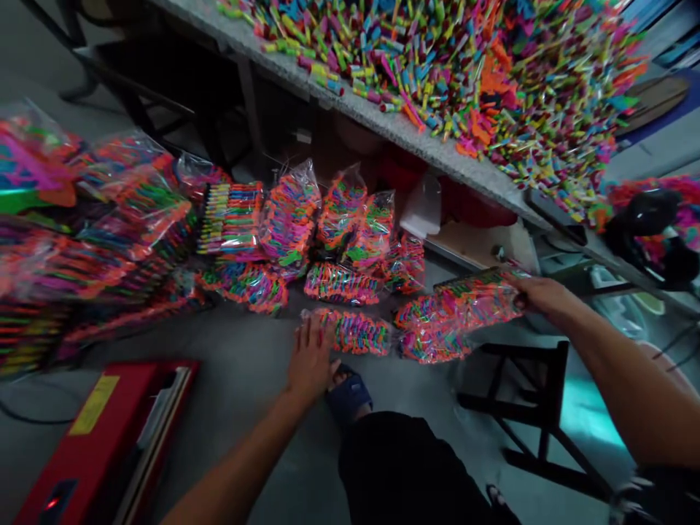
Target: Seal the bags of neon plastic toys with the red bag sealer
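Note:
My right hand (pixel 544 295) grips the right end of a clear plastic bag of colourful pen-like sticks (pixel 475 300). That bag is over another packed bag (pixel 434 345); whether they touch I cannot tell. My left hand (pixel 310 357) has its fingers stretched out at the left end of a low bag (pixel 361 332), seeming to touch it. More filled bags stand behind, among them an upright bag (pixel 291 219) and a flat-lying bag (pixel 342 283). The fingertips of my right hand are partly hidden by the bag.
Loose colourful sticks (pixel 383 51) are heaped on the speckled table (pixel 377 117). A large pile of filled bags (pixel 109 240) lies at left. A red machine (pixel 92 430) sits at lower left. A black stool (pixel 519 394) stands at right, and my sandalled foot (pixel 348 397) is close to my left hand.

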